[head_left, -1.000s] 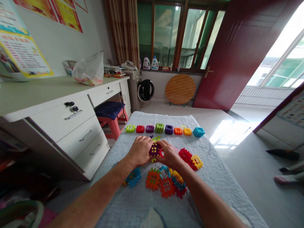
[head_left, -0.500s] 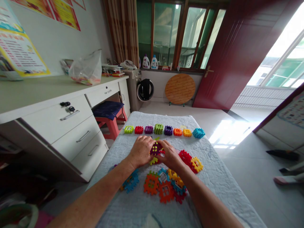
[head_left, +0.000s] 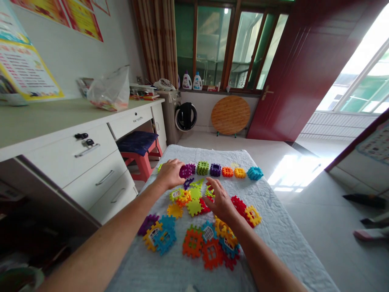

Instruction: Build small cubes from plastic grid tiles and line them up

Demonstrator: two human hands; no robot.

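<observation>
My left hand [head_left: 170,174] is at the left part of a row of toy building blocks, its fingers closed on a purple building block [head_left: 184,172]. That block is right against the purple stack in the row; whether the two are joined I cannot tell. My right hand [head_left: 219,198] hovers with fingers apart and nothing in them, beside lime green pieces [head_left: 194,207] and a red piece [head_left: 205,206]. Along the row stand a green stack [head_left: 203,168], a dark purple one [head_left: 215,169], an orange one [head_left: 227,172], a yellow one [head_left: 240,173] and a blue one [head_left: 255,173]. My left hand hides the red stack.
Loose blue pieces [head_left: 165,235] and orange pieces [head_left: 212,254] lie near the front of the cloth-covered table [head_left: 273,251]. Red pieces [head_left: 238,205] are on the right. A white desk [head_left: 100,158] and a pink stool [head_left: 142,160] stand to the left.
My hands have parted. The left carried the purple block away and left to the row, while the right let go and moved slightly right, fingers spreading.
</observation>
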